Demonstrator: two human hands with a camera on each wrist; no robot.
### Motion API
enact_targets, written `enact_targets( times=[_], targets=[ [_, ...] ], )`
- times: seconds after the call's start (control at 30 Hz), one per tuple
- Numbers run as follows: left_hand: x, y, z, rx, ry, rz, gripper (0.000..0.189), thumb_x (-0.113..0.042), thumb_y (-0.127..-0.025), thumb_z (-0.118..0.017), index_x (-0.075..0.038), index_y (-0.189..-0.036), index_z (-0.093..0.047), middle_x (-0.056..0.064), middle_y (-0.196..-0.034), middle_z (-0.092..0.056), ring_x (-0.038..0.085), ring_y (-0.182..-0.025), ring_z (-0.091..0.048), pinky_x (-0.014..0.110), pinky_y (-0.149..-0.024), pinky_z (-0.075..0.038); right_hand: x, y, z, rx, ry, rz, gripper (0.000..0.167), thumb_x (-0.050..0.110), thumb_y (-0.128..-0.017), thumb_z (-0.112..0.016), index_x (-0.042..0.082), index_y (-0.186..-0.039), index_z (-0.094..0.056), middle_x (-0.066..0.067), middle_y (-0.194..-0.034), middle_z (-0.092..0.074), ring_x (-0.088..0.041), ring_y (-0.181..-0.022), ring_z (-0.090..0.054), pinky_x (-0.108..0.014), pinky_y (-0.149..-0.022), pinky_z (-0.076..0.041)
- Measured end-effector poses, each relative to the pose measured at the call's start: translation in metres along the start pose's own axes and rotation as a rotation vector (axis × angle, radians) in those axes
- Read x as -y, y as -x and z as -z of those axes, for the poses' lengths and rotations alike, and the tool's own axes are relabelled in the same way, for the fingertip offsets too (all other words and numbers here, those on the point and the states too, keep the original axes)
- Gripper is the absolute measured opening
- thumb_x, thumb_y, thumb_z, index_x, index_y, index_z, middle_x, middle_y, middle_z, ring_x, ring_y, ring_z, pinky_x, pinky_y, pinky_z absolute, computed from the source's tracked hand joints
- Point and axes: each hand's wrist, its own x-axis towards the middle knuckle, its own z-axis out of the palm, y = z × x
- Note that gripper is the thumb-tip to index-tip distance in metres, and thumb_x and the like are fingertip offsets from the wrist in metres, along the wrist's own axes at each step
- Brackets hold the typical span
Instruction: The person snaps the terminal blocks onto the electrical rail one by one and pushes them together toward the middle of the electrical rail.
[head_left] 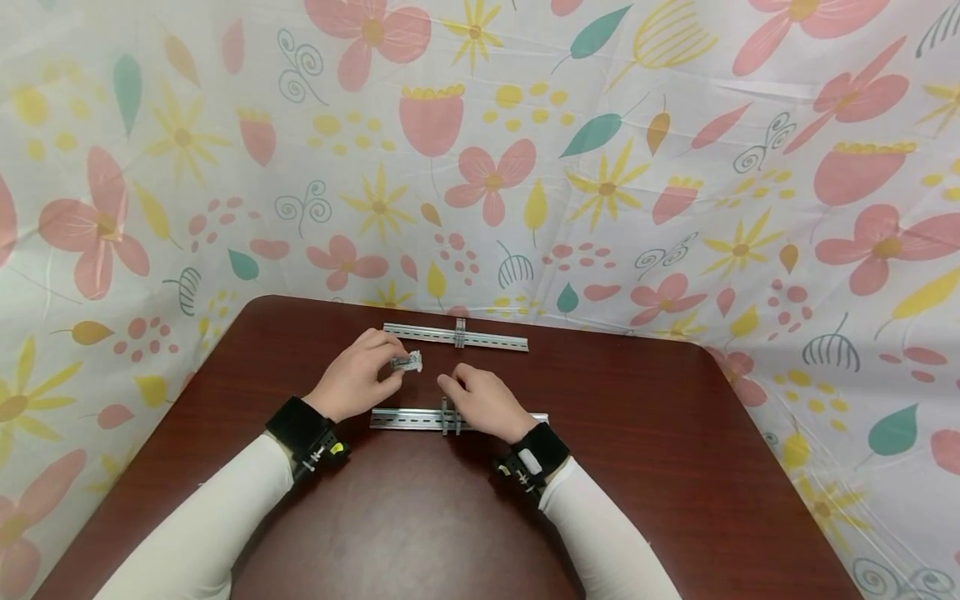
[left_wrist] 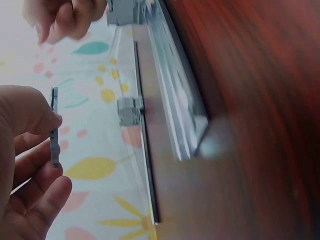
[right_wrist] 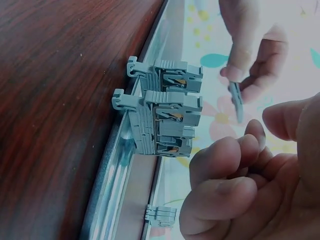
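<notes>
My left hand (head_left: 358, 377) pinches a thin grey terminal block (left_wrist: 54, 131) between thumb and fingertips, raised above the table between two metal rails. The block is seen edge-on in the left wrist view. My right hand (head_left: 489, 405) is over the near DIN rail (head_left: 405, 419), its fingers loosely bent and holding nothing. Two groups of grey terminal blocks (right_wrist: 170, 120) sit on that rail close beside the right fingers, with a small gap between them. The right hand hides part of the near rail in the head view.
Farther back, a second DIN rail (head_left: 498, 342) lies roughly parallel, bearing a small cluster of grey terminal blocks (head_left: 460, 332). Both rails lie on a dark reddish-brown table (head_left: 615, 467). A floral curtain (head_left: 585, 192) hangs behind it and along its sides.
</notes>
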Motion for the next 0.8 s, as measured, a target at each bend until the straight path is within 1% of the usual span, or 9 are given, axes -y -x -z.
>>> enact_targets(
  times=[0.23,0.33,0.53,0.8],
  targets=[
    [-0.011,-0.004,-0.006,-0.033,0.016,-0.113,0.020,-0.003,-0.098,-0.081,-0.006,-0.117,-0.079,0.006,-0.121,-0.069,0.027,-0.115,-0.061,0.042,-0.091,-0.055,0.000,0.001,0.000,0.013,-0.058,0.019,0.046,0.050,-0.119,-0.049,0.015,-0.092,-0.062,-0.001,-0.073,-0.052,-0.017,-0.059,-0.047,-0.034,-0.062,-0.039],
    [-0.015,-0.004,-0.008,-0.030,0.023,-0.145,0.020,-0.003,-0.098,-0.081,-0.006,-0.118,-0.078,0.006,-0.121,-0.068,0.026,-0.114,-0.061,0.041,-0.089,-0.054,0.000,0.001,0.000,0.019,-0.077,0.029,0.047,0.052,-0.119,-0.048,0.015,-0.093,-0.062,-0.001,-0.074,-0.052,-0.017,-0.059,-0.046,-0.034,-0.061,-0.039],
    [-0.023,-0.004,-0.009,-0.019,0.029,-0.166,0.021,-0.003,-0.099,-0.081,-0.007,-0.120,-0.078,0.006,-0.124,-0.069,0.024,-0.109,-0.059,0.038,-0.083,-0.051,0.001,0.001,0.000,0.032,-0.098,0.033,0.047,0.053,-0.119,-0.047,0.015,-0.095,-0.063,-0.001,-0.075,-0.052,-0.017,-0.060,-0.045,-0.034,-0.061,-0.038],
    [-0.029,-0.005,-0.011,-0.031,0.034,-0.191,0.022,-0.003,-0.098,-0.081,-0.008,-0.119,-0.078,0.006,-0.123,-0.069,0.024,-0.111,-0.060,0.037,-0.084,-0.051,0.001,0.001,0.000,0.024,-0.137,0.046,0.043,0.049,-0.120,-0.046,0.015,-0.099,-0.061,-0.002,-0.078,-0.051,-0.018,-0.063,-0.045,-0.033,-0.064,-0.038]
  ],
)
